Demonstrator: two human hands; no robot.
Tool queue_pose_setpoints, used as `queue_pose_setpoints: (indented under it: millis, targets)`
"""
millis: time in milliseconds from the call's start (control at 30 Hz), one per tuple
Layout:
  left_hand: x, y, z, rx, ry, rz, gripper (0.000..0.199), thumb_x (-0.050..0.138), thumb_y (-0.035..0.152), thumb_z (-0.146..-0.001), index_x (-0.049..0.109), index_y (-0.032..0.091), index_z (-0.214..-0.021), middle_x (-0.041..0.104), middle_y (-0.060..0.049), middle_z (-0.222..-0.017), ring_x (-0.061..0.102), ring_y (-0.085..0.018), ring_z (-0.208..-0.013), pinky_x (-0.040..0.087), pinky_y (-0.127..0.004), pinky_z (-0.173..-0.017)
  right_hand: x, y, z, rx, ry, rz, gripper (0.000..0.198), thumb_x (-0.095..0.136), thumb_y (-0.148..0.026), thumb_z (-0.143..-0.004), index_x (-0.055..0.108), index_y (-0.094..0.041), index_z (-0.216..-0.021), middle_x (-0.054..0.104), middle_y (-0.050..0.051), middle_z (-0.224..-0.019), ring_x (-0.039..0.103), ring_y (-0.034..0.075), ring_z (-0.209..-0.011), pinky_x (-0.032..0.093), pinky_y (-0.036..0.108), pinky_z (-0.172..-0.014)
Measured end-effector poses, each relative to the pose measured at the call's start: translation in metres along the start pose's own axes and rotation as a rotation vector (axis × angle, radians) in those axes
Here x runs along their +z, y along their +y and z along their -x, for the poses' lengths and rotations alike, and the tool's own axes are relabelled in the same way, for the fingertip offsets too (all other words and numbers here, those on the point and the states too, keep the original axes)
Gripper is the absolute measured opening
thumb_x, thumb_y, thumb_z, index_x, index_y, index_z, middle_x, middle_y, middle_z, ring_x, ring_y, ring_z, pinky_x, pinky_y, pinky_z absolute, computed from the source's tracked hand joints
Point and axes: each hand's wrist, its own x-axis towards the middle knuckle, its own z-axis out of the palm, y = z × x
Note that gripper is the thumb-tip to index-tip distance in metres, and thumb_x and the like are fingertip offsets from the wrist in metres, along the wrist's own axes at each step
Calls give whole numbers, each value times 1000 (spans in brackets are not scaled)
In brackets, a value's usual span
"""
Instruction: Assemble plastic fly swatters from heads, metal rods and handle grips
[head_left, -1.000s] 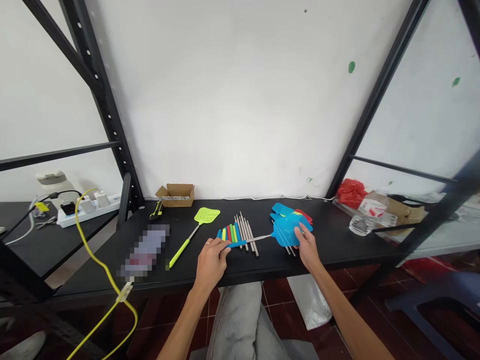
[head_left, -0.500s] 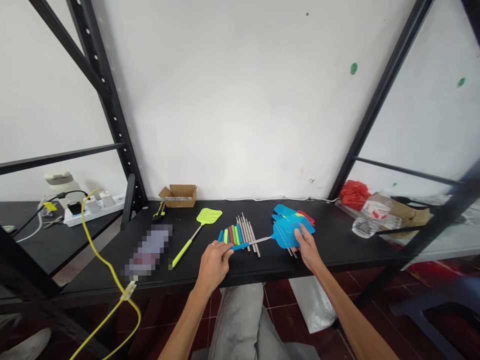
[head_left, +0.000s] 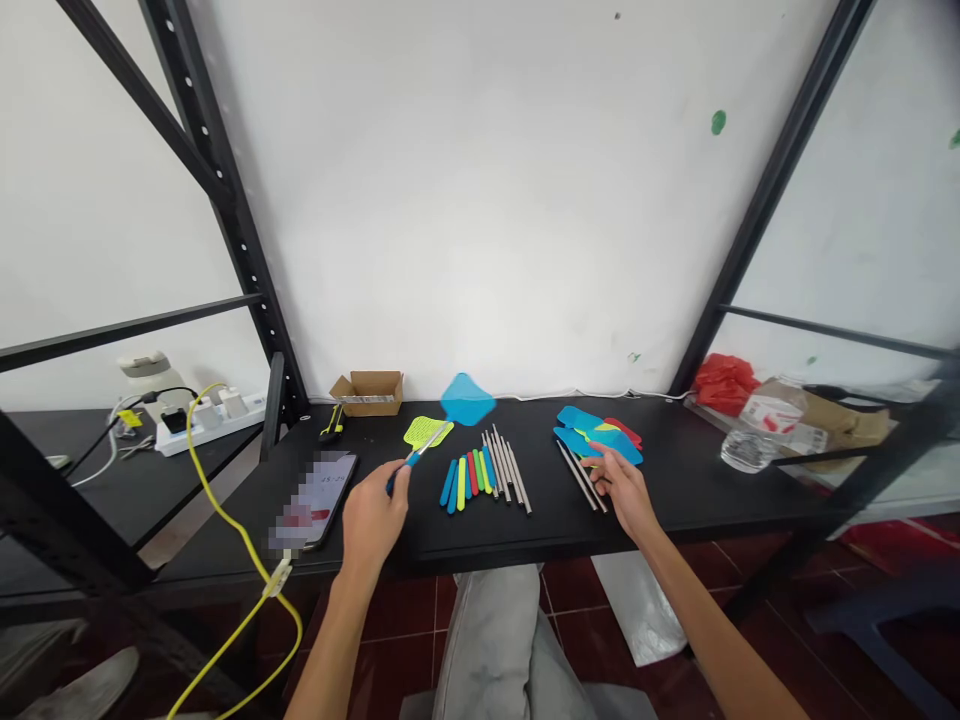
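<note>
The left hand was closed around the handle of a blue fly swatter, which slanted away over the bench, its shaft crossing in front of a yellow-green swatter head. The right hand, loosely open with its fingers partly bent, was at the near edge of a pile of blue, yellow and red swatter heads and two metal rods, though whether its fingertips touched them could not be told. Between the hands lay a row of coloured handles, with several pale rods just beside it.
</note>
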Motion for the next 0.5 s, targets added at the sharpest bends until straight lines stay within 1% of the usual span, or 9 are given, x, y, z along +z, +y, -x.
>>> queue_pose_setpoints:
  millis: [67, 133, 200, 300, 400, 500]
  targets:
    - [-4, -9, -1, -97, -3, -145, 36, 40, 41, -94, 68, 21, -108, 73, -7, -98, 65, -25, -85, 40, -28, -62, 0, 2, -1, -7, -2, 19, 45, 59, -52, -85, 65, -19, -114, 68, 8, -92, 53, 16, -67, 37, 24, -49]
    - [-3, -12, 0, -123, -17, -262, 36, 40, 40, -94, 70, 22, -103, 72, -8, -89, 65, -26, -78, 36, -29, -60, -1, 4, -1, -26, 17, 66, 43, 58, -52, -85, 66, -19, -111, 68, 8, -91, 53, 16, -67, 37, 25, -49]
    - [0, -10, 3, -92, -24, -346, 35, 41, 38, -93, 72, 21, -96, 71, -8, -85, 64, -26, -77, 36, -30, -62, -2, 5, -1, -54, 56, 181, 41, 57, -51, -84, 67, -18, -106, 68, 8, -88, 54, 17, -68, 39, 25, -50]
    - [6, -4, 6, -38, 10, -433, 33, 44, 34, -90, 74, 20, -92, 69, -9, -90, 62, -28, -85, 37, -33, -69, -2, 4, 0, -104, 132, 505, 36, 56, -48, -83, 69, -18, -98, 70, 9, -87, 59, 21, -74, 44, 30, -60]
    - [11, 5, 7, 11, 34, -423, 31, 46, 32, -89, 73, 21, -98, 67, -9, -96, 60, -27, -89, 38, -34, -73, 2, 5, 2, -135, 176, 818, 29, 55, -42, -81, 70, -19, -91, 71, 8, -85, 63, 24, -75, 45, 34, -72]
    - [18, 16, 10, 86, -20, -367, 30, 45, 32, -90, 73, 21, -96, 67, -9, -93, 60, -26, -88, 38, -34, -75, 7, 7, 1, -163, 158, 978, 23, 56, -38, -79, 69, -21, -86, 71, 7, -83, 63, 24, -74, 43, 34, -70]
